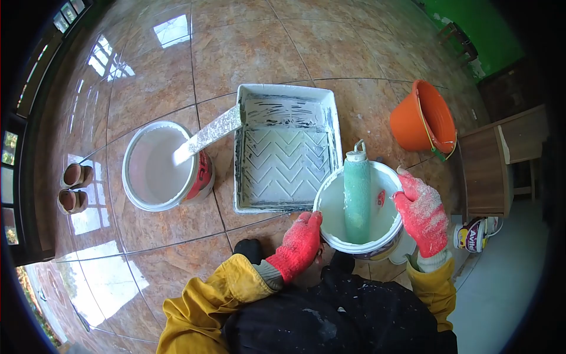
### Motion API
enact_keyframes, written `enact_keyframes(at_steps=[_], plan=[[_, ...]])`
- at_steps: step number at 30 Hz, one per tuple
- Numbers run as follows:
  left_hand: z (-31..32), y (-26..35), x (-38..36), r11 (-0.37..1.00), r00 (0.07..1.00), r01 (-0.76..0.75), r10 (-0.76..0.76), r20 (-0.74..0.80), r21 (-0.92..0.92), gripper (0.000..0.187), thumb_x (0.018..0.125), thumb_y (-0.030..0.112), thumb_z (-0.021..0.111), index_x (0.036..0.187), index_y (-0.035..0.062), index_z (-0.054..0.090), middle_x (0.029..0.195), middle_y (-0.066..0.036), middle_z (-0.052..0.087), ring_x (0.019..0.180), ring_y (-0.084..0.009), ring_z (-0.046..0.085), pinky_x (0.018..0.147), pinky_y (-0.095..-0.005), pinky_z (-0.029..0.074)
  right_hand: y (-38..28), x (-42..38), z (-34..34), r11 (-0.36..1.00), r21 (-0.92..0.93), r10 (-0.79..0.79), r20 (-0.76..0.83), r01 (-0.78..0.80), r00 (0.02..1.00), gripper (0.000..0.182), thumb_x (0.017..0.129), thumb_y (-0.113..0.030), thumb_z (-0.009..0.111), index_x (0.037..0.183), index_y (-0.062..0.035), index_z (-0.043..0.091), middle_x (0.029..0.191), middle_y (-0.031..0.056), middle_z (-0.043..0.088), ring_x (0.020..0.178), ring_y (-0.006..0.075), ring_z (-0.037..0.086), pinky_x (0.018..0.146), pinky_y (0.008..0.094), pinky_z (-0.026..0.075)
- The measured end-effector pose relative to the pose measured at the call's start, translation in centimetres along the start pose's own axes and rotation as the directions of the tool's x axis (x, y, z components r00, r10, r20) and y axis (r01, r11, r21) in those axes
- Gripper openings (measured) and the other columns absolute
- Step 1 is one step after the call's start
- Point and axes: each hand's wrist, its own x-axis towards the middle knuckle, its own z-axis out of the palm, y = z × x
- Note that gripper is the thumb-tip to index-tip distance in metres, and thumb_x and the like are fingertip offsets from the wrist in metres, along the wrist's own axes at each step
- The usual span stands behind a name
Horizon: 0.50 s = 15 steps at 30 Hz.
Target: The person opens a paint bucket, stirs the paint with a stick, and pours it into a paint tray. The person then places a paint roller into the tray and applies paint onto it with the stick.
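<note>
A white bucket (328,235) is between my two red-gloved hands, and a green paint roller (356,200) stands inside it with its metal end up. My left hand (298,245) is closed on the bucket's left rim. On the right rim rests my right hand (422,213), its fingers curled over the edge. A white paint tray (287,165) with a zigzag ribbed floor lies just beyond, streaked with dark and white paint. To its left stands another bucket (203,177) holding white paint, with a paint-covered stick (209,134) leaning from it onto the tray's edge.
An orange bucket (410,123) lies tilted at the right, near a wooden piece of furniture (486,174). A small labelled paint pot (470,236) is below it. Two small brown pots (72,200) sit at the far left on the tiled floor (153,236).
</note>
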Motion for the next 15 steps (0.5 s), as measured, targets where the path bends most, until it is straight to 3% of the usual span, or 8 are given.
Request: enact_keyframes(at_steps=[3, 15], plan=[[0.1, -0.1, -0.1, 0.997, 0.999, -0.042, 0.041, -0.028, -0.06, 0.038, 0.1, 0.035, 0.032, 0.091, 0.0016, 0.049, 0.055, -0.006, 0.045, 0.037, -0.0173, 0.045, 0.037, -0.0305, 0.038, 0.0, 0.4, 0.4, 0.997, -0.058, -0.056, -0.017, 0.055, 0.998, 0.043, 0.081, -0.017, 0.06, 0.12, 0.0022, 0.058, 0.116, 0.0221, 0.061, 0.103, 0.0329, 0.062, 0.087, 0.035, 0.049], [-0.2, -2.2, 1.5, 0.978, 0.999, -0.044, 0.047, 0.008, -0.205, 0.033, 0.1, 0.035, 0.035, 0.098, 0.0051, 0.049, 0.06, -0.004, 0.044, 0.039, -0.0144, 0.041, 0.035, -0.028, 0.037, -0.9, 1.8, 0.4, 0.981, -0.145, -0.125, 0.042, 0.13, 0.991, 0.039, 0.082, -0.014, 0.057, 0.119, -0.0001, 0.06, 0.119, 0.0208, 0.06, 0.108, 0.0336, 0.059, 0.092, 0.0356, 0.047]])
